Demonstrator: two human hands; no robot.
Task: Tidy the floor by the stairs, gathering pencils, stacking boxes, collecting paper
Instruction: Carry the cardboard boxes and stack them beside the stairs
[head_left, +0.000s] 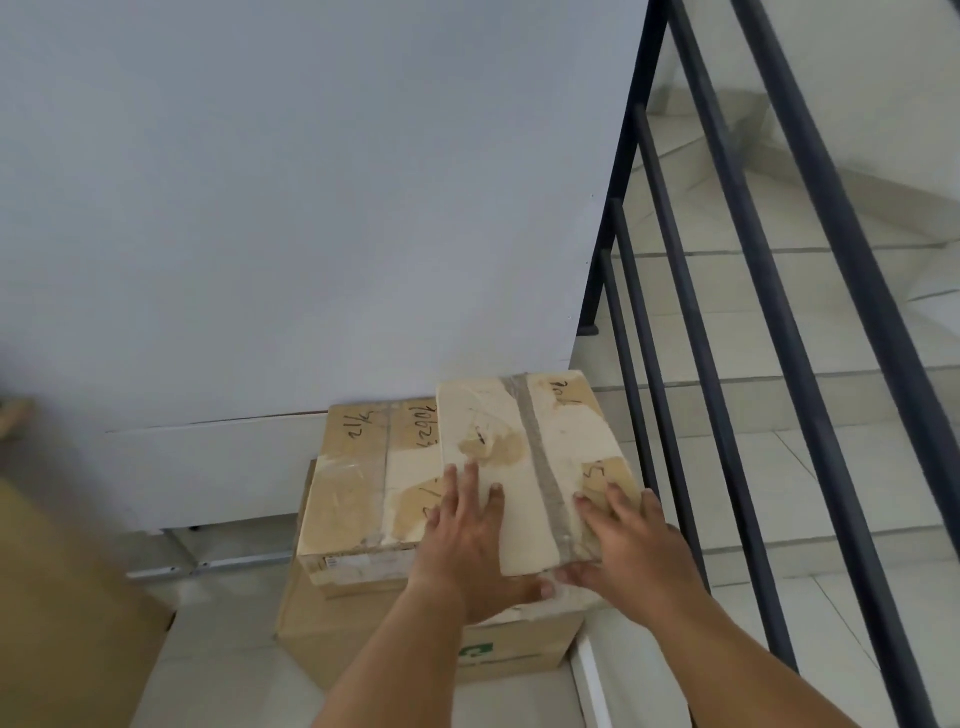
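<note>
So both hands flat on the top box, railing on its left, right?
No. The head view shows the railing on the right of the top box, not the left. The left hand and right hand do lie flat on it.

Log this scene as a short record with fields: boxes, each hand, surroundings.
top box: pale taped box, uppermost, hiding the right part of the written-on box
base: larger brown box with green print, on the tiled floor
left hand: flat on the pale taped box, thumb at its near edge
right hand: flat on the pale taped box, thumb at its near edge
surroundings: white wall behind, black railing to the right
</note>
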